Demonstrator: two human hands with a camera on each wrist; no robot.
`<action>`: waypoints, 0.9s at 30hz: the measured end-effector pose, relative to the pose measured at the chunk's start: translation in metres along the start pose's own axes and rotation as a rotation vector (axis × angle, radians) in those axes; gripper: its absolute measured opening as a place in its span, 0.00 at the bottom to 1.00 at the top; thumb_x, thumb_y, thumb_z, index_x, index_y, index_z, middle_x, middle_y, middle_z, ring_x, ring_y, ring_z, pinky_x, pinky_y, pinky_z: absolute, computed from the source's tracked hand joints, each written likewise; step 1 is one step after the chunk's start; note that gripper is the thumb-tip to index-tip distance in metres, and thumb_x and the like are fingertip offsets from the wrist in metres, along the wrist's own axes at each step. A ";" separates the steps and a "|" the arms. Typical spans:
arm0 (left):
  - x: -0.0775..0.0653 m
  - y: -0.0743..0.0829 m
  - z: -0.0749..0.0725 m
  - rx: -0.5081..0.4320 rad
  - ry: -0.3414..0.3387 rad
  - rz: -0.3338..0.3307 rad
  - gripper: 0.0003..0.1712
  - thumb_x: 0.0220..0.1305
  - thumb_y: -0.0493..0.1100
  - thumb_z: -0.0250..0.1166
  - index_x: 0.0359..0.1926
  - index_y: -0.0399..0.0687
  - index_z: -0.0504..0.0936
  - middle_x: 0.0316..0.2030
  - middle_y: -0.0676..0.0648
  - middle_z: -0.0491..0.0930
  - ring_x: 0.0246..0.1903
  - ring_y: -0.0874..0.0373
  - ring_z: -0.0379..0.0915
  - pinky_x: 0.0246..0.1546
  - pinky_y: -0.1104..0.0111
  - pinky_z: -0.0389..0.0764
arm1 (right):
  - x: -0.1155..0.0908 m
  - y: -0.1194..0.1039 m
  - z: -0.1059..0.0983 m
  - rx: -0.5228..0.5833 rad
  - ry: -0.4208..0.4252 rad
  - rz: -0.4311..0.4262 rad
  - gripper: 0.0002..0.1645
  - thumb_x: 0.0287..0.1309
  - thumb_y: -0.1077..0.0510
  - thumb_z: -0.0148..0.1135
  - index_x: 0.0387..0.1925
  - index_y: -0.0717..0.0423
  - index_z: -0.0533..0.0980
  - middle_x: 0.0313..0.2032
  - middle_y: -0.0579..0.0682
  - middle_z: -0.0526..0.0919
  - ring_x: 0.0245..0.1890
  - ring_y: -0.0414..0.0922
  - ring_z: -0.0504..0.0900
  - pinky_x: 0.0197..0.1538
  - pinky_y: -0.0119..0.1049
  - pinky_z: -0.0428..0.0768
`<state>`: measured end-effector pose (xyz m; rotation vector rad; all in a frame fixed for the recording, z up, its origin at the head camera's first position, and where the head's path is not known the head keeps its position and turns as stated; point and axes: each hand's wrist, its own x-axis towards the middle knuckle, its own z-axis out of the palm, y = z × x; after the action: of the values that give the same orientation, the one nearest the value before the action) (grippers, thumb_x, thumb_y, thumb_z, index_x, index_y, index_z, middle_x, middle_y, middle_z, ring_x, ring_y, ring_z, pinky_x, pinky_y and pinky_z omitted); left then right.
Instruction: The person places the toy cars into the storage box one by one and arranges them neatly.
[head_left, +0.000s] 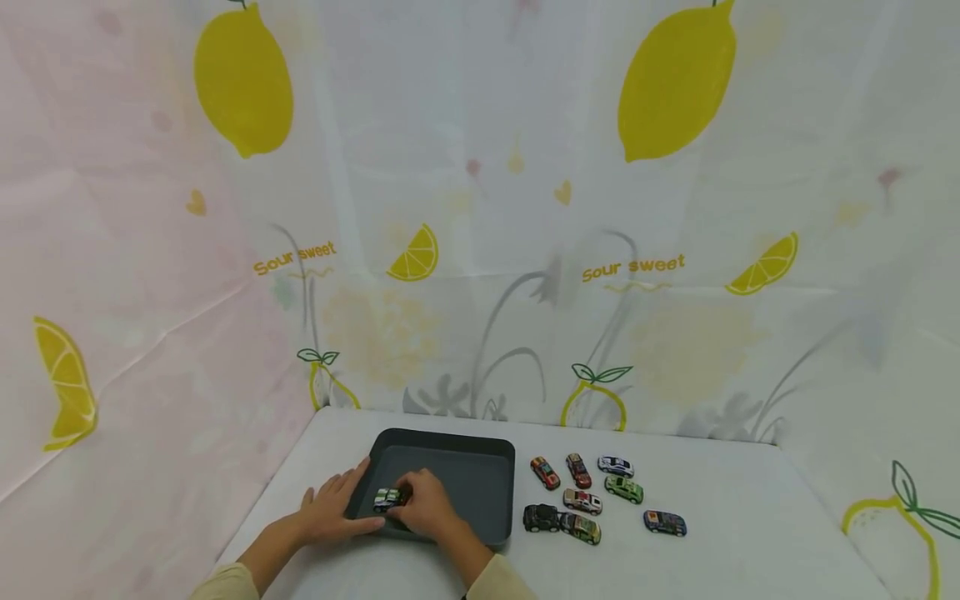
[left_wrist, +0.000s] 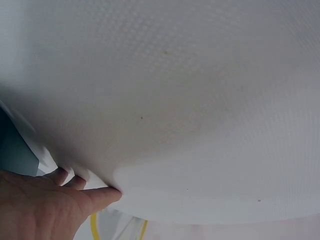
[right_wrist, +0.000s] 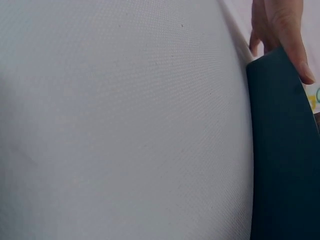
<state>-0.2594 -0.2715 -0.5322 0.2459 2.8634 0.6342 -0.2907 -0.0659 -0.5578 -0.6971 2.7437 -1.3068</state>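
Note:
A dark grey rectangular tray (head_left: 465, 467) lies on the white table. My left hand (head_left: 330, 510) rests against its left side with the fingers extended and the thumb along the near left corner. Inside the tray, near that corner, my right hand (head_left: 429, 504) pinches a toy car between thumb and fingers. A green-and-white toy car (head_left: 386, 499) shows at those fingertips; the fingers partly cover what they grip. In the right wrist view, the tray's outer wall (right_wrist: 280, 145) stands beside the left hand (right_wrist: 287, 30). The left wrist view shows the left hand (left_wrist: 45, 205) over white cloth.
Right of the tray lie several toy cars, among them a red one (head_left: 544, 472), a black one (head_left: 541, 517), a bright green one (head_left: 624, 489) and a blue one (head_left: 665, 522) farther right. A lemon-printed curtain (head_left: 480, 208) surrounds the table (head_left: 720, 492).

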 end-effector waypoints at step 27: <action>0.001 0.002 -0.004 0.010 0.015 -0.008 0.63 0.54 0.75 0.63 0.79 0.52 0.45 0.72 0.31 0.58 0.71 0.30 0.52 0.61 0.24 0.45 | 0.013 -0.010 -0.006 -0.096 -0.013 -0.069 0.19 0.48 0.56 0.78 0.42 0.58 0.84 0.34 0.48 0.79 0.32 0.37 0.74 0.35 0.27 0.75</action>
<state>-0.2605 -0.2707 -0.5280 0.2315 2.8816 0.6225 -0.2997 -0.0717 -0.5447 -0.8110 2.8118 -1.1841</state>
